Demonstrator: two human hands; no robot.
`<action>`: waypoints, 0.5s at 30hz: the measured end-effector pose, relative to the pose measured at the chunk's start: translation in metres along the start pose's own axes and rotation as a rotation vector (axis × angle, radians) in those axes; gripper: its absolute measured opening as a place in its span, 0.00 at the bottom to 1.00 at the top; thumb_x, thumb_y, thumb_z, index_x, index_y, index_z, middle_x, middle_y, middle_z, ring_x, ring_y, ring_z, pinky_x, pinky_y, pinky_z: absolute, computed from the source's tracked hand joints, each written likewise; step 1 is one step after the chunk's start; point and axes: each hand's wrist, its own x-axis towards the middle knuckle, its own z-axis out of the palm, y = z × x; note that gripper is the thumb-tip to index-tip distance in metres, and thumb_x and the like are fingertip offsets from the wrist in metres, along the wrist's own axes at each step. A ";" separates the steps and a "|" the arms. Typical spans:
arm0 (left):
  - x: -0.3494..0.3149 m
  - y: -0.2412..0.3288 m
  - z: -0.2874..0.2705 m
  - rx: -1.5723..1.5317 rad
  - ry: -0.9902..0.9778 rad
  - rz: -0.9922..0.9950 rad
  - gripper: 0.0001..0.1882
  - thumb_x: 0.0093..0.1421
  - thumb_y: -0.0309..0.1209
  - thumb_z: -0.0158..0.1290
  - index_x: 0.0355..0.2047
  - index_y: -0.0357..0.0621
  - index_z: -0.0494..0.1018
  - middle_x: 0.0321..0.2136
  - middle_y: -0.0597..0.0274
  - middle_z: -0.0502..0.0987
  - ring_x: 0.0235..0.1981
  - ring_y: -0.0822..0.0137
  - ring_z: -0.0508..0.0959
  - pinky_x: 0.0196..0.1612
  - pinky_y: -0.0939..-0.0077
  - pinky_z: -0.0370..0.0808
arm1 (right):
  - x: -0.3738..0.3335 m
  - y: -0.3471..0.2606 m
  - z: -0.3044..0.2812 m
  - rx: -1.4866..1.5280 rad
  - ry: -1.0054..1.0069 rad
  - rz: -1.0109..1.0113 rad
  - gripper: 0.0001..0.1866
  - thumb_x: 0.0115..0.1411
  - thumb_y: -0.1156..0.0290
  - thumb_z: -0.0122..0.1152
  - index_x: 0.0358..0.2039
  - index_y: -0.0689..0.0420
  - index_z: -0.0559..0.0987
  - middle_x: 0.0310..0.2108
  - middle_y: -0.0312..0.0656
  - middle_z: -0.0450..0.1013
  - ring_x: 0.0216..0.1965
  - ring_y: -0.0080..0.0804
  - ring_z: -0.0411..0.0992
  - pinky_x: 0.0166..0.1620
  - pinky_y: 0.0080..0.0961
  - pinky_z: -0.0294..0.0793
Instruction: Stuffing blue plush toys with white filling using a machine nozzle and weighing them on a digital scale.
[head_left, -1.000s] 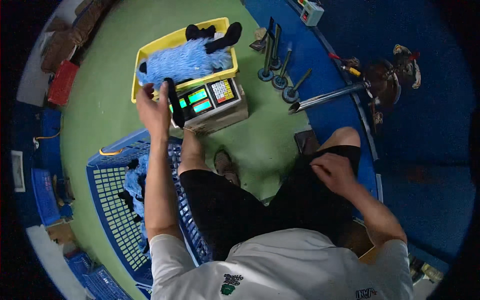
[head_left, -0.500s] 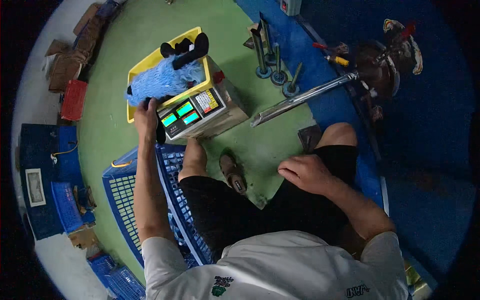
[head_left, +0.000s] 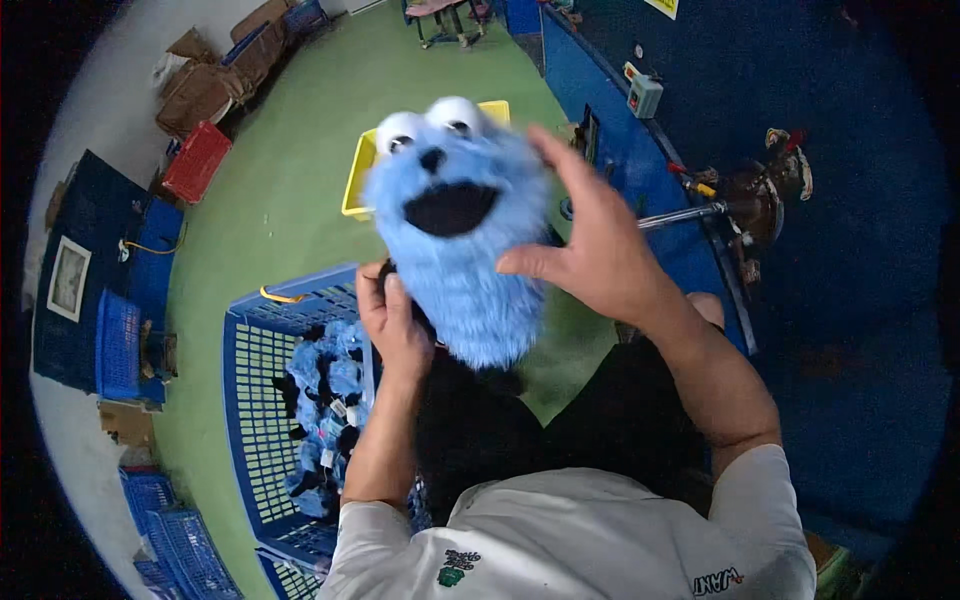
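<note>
A blue furry plush toy (head_left: 470,275), with white ball eyes, a black nose and a black mouth, is held up in front of me, facing up. Pinched at its lower left side, my left hand (head_left: 395,325) grips it by what looks like a black limb. My right hand (head_left: 610,245) is open at the toy's right side, thumb and fingers spread apart; the thumb overlaps the blue fur, and whether it touches is unclear. Behind the toy, a yellow tray (head_left: 360,180) is largely covered. The scale seen earlier under the tray is hidden.
By my left leg stands a blue slatted basket (head_left: 250,400) with several blue furry toys (head_left: 325,400) inside. To the right, a shiny metal bar (head_left: 685,215) sticks out from a machine by the blue wall. A red crate (head_left: 197,162) lies at the far left.
The plush has left the yellow tray and come up toward me in my left hand, now with its face showing. My right hand has risen from my thigh to its side.
</note>
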 end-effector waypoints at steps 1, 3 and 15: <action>-0.018 0.003 0.000 0.142 -0.017 -0.009 0.06 0.69 0.26 0.46 0.45 0.40 0.67 0.41 0.62 0.71 0.39 0.70 0.68 0.49 0.77 0.66 | -0.005 -0.008 0.014 0.366 -0.180 0.211 0.42 0.53 0.54 0.76 0.61 0.61 0.66 0.53 0.51 0.73 0.50 0.45 0.74 0.56 0.40 0.72; -0.043 0.003 -0.004 0.298 -0.025 -0.120 0.12 0.65 0.27 0.52 0.47 0.39 0.66 0.42 0.58 0.71 0.41 0.66 0.70 0.52 0.74 0.67 | -0.022 -0.016 0.036 0.727 -0.377 0.426 0.44 0.53 0.53 0.76 0.62 0.62 0.64 0.52 0.52 0.73 0.48 0.45 0.74 0.55 0.41 0.72; -0.094 0.024 -0.048 0.230 0.023 -0.343 0.36 0.52 0.24 0.64 0.60 0.35 0.62 0.48 0.48 0.75 0.46 0.58 0.77 0.53 0.66 0.74 | -0.097 -0.037 0.111 0.649 -0.447 0.420 0.41 0.56 0.66 0.72 0.65 0.62 0.61 0.51 0.56 0.74 0.49 0.44 0.76 0.51 0.39 0.74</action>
